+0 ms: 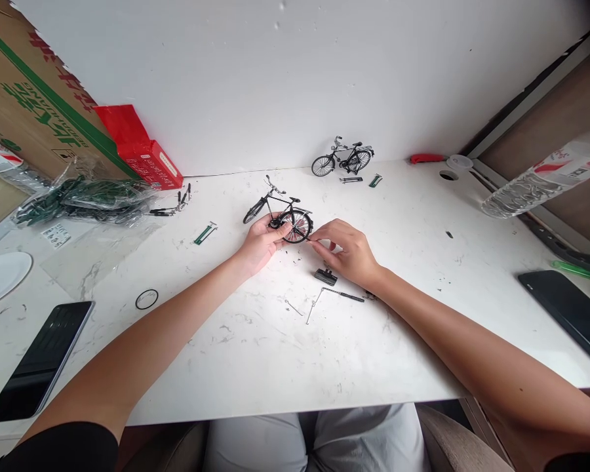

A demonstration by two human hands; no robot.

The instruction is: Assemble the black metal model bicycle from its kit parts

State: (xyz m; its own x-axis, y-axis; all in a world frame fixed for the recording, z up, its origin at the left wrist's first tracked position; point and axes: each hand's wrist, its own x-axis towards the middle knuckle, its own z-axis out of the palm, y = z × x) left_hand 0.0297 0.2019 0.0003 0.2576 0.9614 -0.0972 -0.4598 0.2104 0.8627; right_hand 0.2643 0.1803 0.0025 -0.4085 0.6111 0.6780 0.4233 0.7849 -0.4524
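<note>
A black miniature bicycle (pixel 289 216) with silver handlebars is held upright just above the table by my left hand (pixel 260 246), its thumb laid over the rear wheel. My right hand (pixel 347 249) is at the lower back of that wheel, thumb and forefinger pinched together; what lies between the fingertips is too small to make out. Below my right hand are a small black part (pixel 326 276) and a thin jointed silver piece with a black end (pixel 341 294). A short silver rod (pixel 294 308) lies left of these.
A second miniature bicycle (pixel 344 157) stands by the back wall, with green parts (pixel 375 180) near it. At left are a red box (pixel 147 154), plastic bags (pixel 93 196), a black ring (pixel 146 299) and a phone (pixel 39 360). Another phone (pixel 565 314) and a bottle (pixel 541 177) are at right.
</note>
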